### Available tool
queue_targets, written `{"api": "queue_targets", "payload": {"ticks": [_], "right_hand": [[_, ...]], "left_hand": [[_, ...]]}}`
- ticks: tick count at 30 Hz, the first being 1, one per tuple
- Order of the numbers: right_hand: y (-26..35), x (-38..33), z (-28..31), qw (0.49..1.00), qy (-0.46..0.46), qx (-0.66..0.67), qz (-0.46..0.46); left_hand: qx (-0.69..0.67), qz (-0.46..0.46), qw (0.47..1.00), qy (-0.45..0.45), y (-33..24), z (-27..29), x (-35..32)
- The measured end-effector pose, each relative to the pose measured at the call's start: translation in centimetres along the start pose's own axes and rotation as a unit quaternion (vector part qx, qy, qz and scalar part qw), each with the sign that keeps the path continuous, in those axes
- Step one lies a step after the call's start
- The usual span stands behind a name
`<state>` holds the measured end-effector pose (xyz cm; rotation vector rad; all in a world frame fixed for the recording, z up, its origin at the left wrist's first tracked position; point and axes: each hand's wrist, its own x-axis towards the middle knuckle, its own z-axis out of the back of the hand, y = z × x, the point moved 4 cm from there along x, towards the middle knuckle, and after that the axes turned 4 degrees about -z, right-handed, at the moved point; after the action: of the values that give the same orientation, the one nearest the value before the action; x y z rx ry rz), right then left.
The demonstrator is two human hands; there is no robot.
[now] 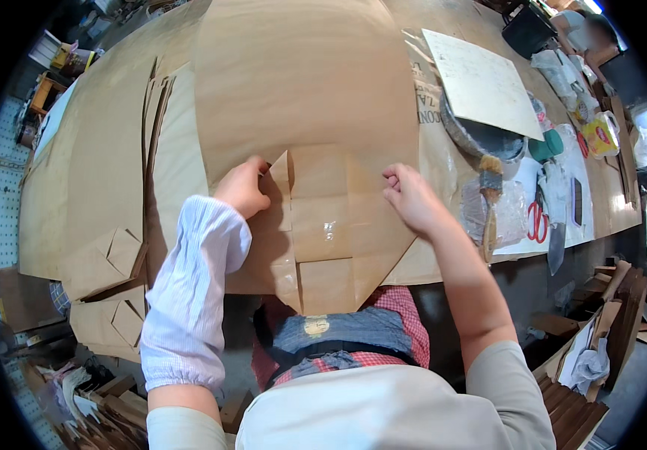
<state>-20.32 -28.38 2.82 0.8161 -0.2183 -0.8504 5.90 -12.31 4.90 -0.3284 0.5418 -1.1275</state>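
Observation:
A large brown paper bag (308,90) lies flat on the table before me, its near end folded into flaps with a squared central panel (322,176). Shiny clear patches show on the folded part. My left hand (242,187), below a pale striped sleeve cover, touches the left flap beside a raised pointed fold. Its thumb and curled fingers stand apart; the fingertips are partly hidden. Over the right side of the bag, my right hand (411,196) is closed with fingertips pressed together. Whatever lies between them, if anything, is too small to make out.
Folded brown bags (106,255) are stacked at left. On the right are a basin (462,135) under a white board (481,79), a brush (491,187), red-handled scissors (538,217) and a knife (556,247). Another person (590,37) is at far right.

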Motion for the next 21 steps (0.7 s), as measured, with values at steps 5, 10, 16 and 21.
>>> {"api": "queue_targets", "payload": {"ticks": [5, 10, 16, 21], "right_hand": [[1.7, 0.6, 0.5, 0.953, 0.142, -0.190, 0.186], [2.3, -5.0, -1.3, 0.867, 0.021, -0.366, 0.339], [4.4, -10.1, -1.3, 0.875, 0.116, -0.349, 0.314], [4.1, -10.3, -1.1, 0.905, 0.143, -0.259, 0.305]], "left_hand": [[0.157, -0.089, 0.983, 0.024, -1.0, -1.5, -2.6], [0.282, -0.286, 0.899, -0.177, -1.3, -4.1, -7.7], [0.324, -0.226, 0.917, -0.049, -2.9, -5.1, -13.0], [0.223, -0.235, 0.946, 0.011, -3.3, -5.1, -12.7]]}}
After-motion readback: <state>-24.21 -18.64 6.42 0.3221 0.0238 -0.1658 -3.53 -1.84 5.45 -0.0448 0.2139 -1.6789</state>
